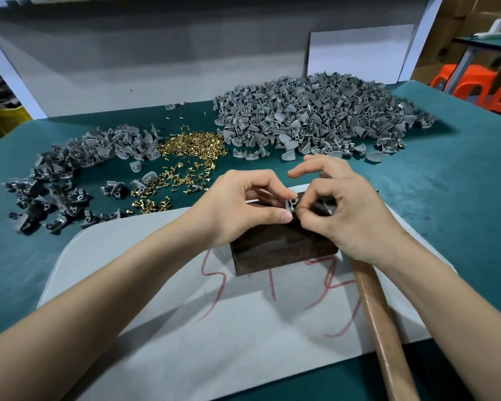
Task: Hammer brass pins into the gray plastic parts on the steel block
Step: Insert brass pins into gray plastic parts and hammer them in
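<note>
A dark steel block point(278, 247) stands on a gray mat point(185, 328) in front of me. Over its top, my left hand point(243, 204) pinches a small gray plastic part point(291, 204) between thumb and fingers. My right hand point(350, 209) meets it from the right, its thumb and forefinger pinched at the part's edge, apparently on a brass pin too small to make out. A wooden hammer handle point(385, 337) lies under my right wrist, its head hidden.
Loose brass pins point(191, 151) are heaped on the green table point(460, 198) behind the block. A small pile of gray parts point(78, 169) lies at the left, a large pile point(310, 114) at the back right. A gray board point(156, 59) stands behind.
</note>
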The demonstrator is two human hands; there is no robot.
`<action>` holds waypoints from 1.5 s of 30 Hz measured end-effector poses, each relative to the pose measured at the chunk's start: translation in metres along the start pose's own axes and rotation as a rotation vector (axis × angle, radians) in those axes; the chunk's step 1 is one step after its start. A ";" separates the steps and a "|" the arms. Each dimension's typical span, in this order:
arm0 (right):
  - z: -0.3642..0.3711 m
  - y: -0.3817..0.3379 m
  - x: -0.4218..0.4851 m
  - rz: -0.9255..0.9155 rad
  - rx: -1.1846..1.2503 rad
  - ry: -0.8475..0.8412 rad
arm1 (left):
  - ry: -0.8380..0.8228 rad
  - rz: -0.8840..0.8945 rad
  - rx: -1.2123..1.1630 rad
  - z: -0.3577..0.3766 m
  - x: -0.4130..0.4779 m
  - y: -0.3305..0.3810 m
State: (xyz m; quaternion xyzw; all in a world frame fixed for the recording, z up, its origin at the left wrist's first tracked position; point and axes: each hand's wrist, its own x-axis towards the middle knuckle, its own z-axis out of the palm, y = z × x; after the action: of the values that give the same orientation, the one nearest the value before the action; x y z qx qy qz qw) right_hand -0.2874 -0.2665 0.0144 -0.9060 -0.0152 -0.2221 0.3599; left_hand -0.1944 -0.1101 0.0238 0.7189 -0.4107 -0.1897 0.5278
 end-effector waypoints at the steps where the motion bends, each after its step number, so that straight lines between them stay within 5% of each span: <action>1: 0.000 0.000 0.000 -0.005 -0.006 0.004 | 0.000 0.001 0.001 0.000 0.000 0.000; 45: -0.006 0.000 0.003 0.098 0.084 -0.100 | 0.001 0.014 0.004 0.001 0.000 0.000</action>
State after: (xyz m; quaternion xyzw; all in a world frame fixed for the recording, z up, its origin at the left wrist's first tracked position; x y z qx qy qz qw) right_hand -0.2867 -0.2705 0.0193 -0.8998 0.0018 -0.1578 0.4067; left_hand -0.1949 -0.1102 0.0236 0.7173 -0.4158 -0.1849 0.5277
